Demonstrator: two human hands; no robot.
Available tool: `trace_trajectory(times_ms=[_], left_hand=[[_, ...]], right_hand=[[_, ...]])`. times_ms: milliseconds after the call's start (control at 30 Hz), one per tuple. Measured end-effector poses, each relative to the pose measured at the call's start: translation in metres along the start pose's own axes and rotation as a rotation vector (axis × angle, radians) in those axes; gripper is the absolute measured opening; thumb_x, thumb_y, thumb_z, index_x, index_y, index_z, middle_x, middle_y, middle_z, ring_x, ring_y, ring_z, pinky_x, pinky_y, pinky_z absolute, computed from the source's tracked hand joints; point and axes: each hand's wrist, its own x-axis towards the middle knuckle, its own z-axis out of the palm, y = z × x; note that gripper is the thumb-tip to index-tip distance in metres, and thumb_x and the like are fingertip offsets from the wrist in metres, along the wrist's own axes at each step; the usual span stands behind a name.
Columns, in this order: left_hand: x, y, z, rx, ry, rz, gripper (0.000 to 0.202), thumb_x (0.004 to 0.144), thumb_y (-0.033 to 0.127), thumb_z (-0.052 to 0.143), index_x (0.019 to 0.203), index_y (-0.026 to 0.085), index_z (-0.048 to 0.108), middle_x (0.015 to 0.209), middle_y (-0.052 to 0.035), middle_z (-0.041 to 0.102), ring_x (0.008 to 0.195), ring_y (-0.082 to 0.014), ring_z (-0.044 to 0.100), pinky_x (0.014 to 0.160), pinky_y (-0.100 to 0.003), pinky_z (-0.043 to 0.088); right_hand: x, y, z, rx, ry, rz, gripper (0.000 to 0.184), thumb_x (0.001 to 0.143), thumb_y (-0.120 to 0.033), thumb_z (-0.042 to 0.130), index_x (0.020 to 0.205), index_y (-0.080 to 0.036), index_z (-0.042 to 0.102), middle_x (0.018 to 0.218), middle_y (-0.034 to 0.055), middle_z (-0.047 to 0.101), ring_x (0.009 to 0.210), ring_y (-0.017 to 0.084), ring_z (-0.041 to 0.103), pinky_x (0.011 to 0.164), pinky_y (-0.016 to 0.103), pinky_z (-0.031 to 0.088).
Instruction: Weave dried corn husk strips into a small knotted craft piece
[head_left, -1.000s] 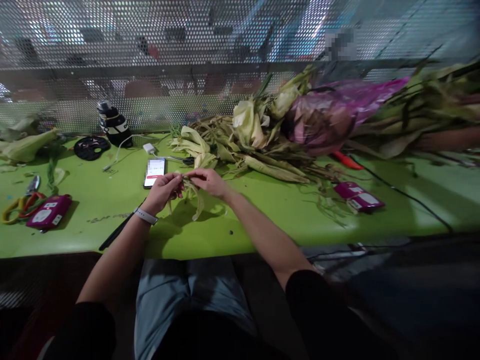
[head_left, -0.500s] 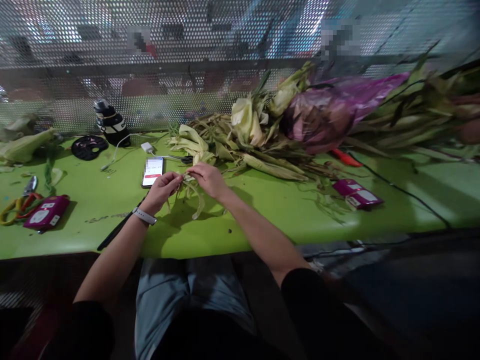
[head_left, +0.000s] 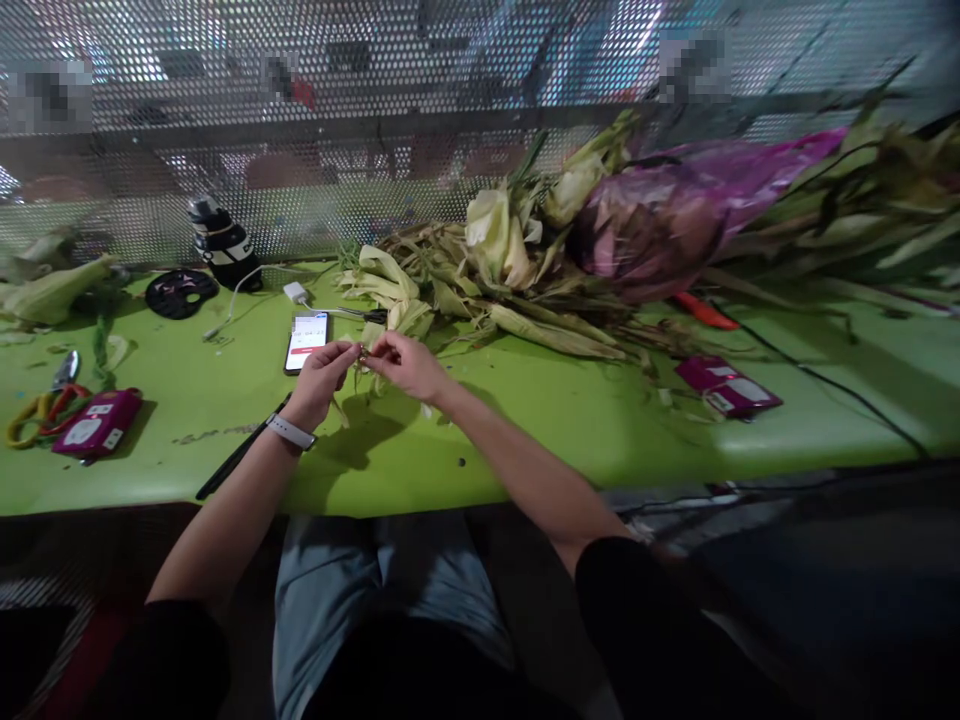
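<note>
Above the green table, my left hand and my right hand meet with fingertips almost touching. Each is closed in a pinch on a small bit of pale corn husk; its exact shape is hard to make out. Thin husk strips hang below the fingers. A lit phone lies just behind my left hand. Beyond my right hand, loose husk leaves spread from a large heap of corn husks.
A black bottle and a dark mask-like item stand back left. Shears and a purple box lie at left. Another purple box, a cable and a purple plastic bag are at right. Perforated metal rises behind.
A curved pale strip that hung below my fingers no longer shows there. My hands stay close together, pinching, with fingers slightly shifted. The view has turned a little.
</note>
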Motion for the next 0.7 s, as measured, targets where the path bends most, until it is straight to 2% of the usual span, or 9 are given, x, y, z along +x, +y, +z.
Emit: trace_trajectory(times_ms=[133,233,400,500,633,700], left_hand=[[0.0,-0.003,0.002,0.021,-0.02,-0.059,0.033,0.069,0.048,0.076,0.078,0.017,0.065,0.047,0.0094,0.034,0.039,-0.0042,0.022,0.04,-0.023,0.011],[0.002,-0.007,0.001,0.02,-0.031,-0.057,0.034,0.069,0.047,0.076,0.08,0.017,0.066,0.047,0.0098,0.033,0.039,-0.0042,0.024,0.04,-0.022,0.011],[0.004,-0.006,0.0,-0.045,-0.013,-0.046,0.023,0.078,0.039,0.068,0.081,0.017,0.063,0.046,0.0074,0.042,0.039,-0.0053,0.033,0.039,-0.02,0.02],[-0.001,-0.001,0.003,0.0,-0.011,-0.03,0.025,0.08,0.043,0.067,0.08,0.019,0.058,0.044,0.0079,0.043,0.035,-0.0057,0.034,0.036,-0.02,0.019],[-0.006,0.0,0.006,0.112,-0.019,0.009,0.034,0.079,0.051,0.069,0.077,0.019,0.057,0.038,0.0099,0.039,0.03,-0.0053,0.029,0.033,-0.02,0.018],[-0.005,-0.001,0.006,0.151,0.009,0.072,0.034,0.079,0.051,0.069,0.074,0.019,0.057,0.039,0.0083,0.043,0.031,-0.006,0.034,0.034,-0.02,0.022]], right_hand=[[0.001,-0.001,-0.008,-0.132,-0.01,-0.026,0.039,0.081,-0.055,0.068,0.086,-0.017,0.062,0.056,-0.0069,0.046,0.05,0.008,0.039,0.052,0.024,0.03],[0.001,-0.003,-0.016,-0.243,0.004,-0.036,0.034,0.082,-0.051,0.068,0.083,-0.017,0.067,0.053,-0.0073,0.042,0.049,0.008,0.035,0.052,0.024,0.025],[0.003,-0.001,-0.021,-0.149,-0.053,0.01,0.038,0.081,-0.053,0.068,0.084,-0.015,0.067,0.054,-0.0062,0.045,0.05,0.008,0.035,0.053,0.024,0.026],[0.004,0.003,-0.018,-0.085,-0.048,0.015,0.043,0.077,-0.057,0.07,0.082,-0.014,0.065,0.059,-0.0044,0.05,0.054,0.009,0.039,0.054,0.024,0.029],[0.004,0.009,-0.01,-0.031,-0.057,0.091,0.048,0.071,-0.06,0.074,0.082,-0.014,0.067,0.053,-0.0078,0.039,0.049,0.007,0.029,0.049,0.023,0.021],[0.004,0.01,-0.007,0.008,-0.089,0.09,0.049,0.07,-0.06,0.074,0.08,-0.013,0.069,0.052,-0.008,0.036,0.049,0.006,0.027,0.049,0.024,0.019]])
